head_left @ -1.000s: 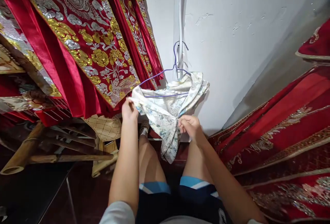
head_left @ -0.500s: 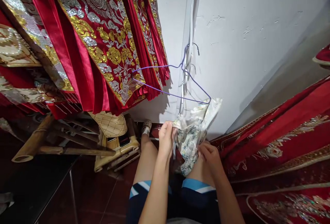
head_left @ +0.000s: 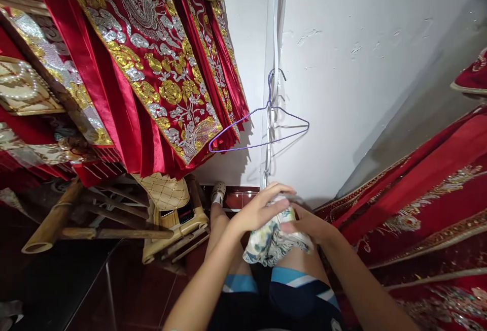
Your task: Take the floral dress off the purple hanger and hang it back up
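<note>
Between my two hands is a bunched, patterned white garment [head_left: 268, 244] with green and blue markings and ruffled folds. My left hand [head_left: 262, 209] curves over its top left, fingers bent around the cloth. On the other side my right hand [head_left: 308, 224] grips it, thumb across the front. What kind of garment it is I cannot tell. Above my hands a thin purple hanger [head_left: 251, 146] hangs by its hook with nothing on it, apart from both hands.
Red embroidered costumes [head_left: 167, 82] hang on the left, and more red embroidered cloth [head_left: 414, 199] lines the right. A bamboo chair [head_left: 178, 234] stands at lower left with phone-like dark objects on it. A white strap [head_left: 279, 21] runs down the white wall [head_left: 342, 82].
The garment has come off the hanger's right end and is gathered into a bundle lower down. Both hands have closed in around it. The hanger has swung and now hangs free.
</note>
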A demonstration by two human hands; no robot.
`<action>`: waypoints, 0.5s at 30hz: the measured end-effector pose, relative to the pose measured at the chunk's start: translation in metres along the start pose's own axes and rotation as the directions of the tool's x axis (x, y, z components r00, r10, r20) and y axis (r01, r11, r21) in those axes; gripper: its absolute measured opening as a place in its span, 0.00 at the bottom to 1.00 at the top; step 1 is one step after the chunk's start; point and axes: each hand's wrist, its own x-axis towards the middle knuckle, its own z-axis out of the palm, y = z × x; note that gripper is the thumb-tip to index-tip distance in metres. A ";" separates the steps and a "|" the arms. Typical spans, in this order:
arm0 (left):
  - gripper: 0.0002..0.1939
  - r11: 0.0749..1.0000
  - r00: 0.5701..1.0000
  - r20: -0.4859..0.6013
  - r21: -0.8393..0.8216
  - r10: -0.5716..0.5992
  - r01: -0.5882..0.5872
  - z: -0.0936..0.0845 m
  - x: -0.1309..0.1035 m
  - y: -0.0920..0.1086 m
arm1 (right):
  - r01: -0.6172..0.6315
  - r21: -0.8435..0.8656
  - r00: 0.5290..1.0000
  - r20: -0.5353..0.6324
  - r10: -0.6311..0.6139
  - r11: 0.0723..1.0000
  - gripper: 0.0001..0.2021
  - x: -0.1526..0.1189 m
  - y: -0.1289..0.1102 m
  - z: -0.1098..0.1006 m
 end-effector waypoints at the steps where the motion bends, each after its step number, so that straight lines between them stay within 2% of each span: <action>1: 0.25 0.999 0.995 0.090 -0.015 -0.038 0.040 -0.006 -0.006 -0.009 | -0.032 -0.018 0.998 0.053 0.033 0.999 0.20 0.001 -0.009 -0.002; 3: 0.31 0.983 0.965 0.192 0.084 -0.178 0.164 -0.016 -0.019 -0.027 | -0.071 -0.028 0.991 0.116 0.073 0.997 0.17 0.003 -0.029 -0.010; 4: 0.33 0.955 0.950 0.176 0.197 -0.259 0.223 -0.022 -0.025 -0.035 | -0.072 -0.024 0.991 0.114 0.074 0.997 0.16 0.005 -0.039 -0.015; 6: 0.34 0.840 0.931 0.045 0.449 -0.362 0.305 -0.039 -0.037 -0.047 | -0.027 -0.020 0.998 0.052 0.028 0.999 0.15 0.009 -0.057 -0.027; 8: 0.33 0.697 0.921 -0.104 0.623 -0.375 0.354 -0.063 -0.045 -0.049 | 0.050 -0.081 0.998 -0.025 -0.052 0.995 0.15 0.017 -0.071 -0.041; 9: 0.32 0.636 0.914 -0.150 0.676 -0.376 0.373 -0.077 -0.047 -0.047 | 0.114 -0.164 0.988 -0.088 -0.129 0.980 0.14 0.024 -0.077 -0.047; 10: 0.29 0.584 0.908 -0.185 0.714 -0.376 0.387 -0.092 -0.047 -0.043 | 0.180 -0.291 0.961 -0.153 -0.231 0.940 0.11 0.033 -0.082 -0.053; 12: 0.21 0.508 0.901 -0.262 0.755 -0.345 0.414 -0.122 -0.044 -0.035 | 0.253 -0.588 0.862 -0.224 -0.455 0.768 0.07 0.056 -0.088 -0.064; 14: 0.12 0.484 0.893 -0.356 0.751 -0.277 0.449 -0.147 -0.035 -0.029 | 0.244 -0.778 0.755 -0.222 -0.617 0.579 0.09 0.085 -0.090 -0.072; 15: 0.10 0.501 0.886 -0.395 0.731 -0.244 0.464 -0.156 -0.029 -0.028 | 0.233 -0.817 0.722 -0.217 -0.656 0.527 0.11 0.099 -0.089 -0.076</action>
